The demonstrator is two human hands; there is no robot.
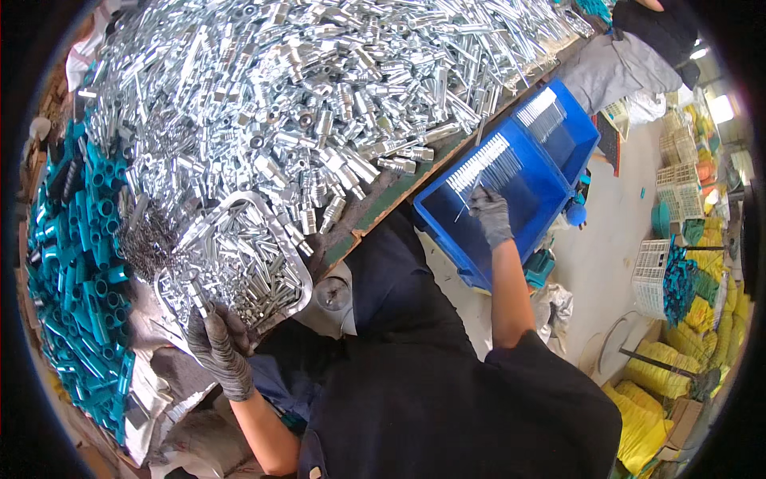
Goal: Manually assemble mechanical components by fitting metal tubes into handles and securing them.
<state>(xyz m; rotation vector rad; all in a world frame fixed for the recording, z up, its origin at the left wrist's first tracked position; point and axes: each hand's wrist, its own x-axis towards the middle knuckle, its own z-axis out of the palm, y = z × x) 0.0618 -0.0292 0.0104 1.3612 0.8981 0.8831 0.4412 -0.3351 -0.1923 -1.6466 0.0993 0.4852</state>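
Observation:
My left hand [221, 355], in a grey glove, is closed around a shiny metal fitting [197, 292] that points up from the fingers. It is at the near edge of a metal-rimmed tray [302, 281] filled with small silvery pins and parts. My right hand [491, 215], gloved the same way, is over a blue plastic bin [467, 254] with its fingers pinched on a thin metal rod [460, 211]. Beside those fingers, a neat row of slim metal rods [483, 162] lies in the bin. The fingertips themselves are partly hidden.
A big heap of metal fittings [279, 88] covers the workbench. Teal plastic sleeves [88, 239] are piled at the left, next to a dark clump of small springs [149, 238]. Another blue bin [576, 120] adjoins the first. White crates [653, 275] and yellow sacks [658, 367] stand at right.

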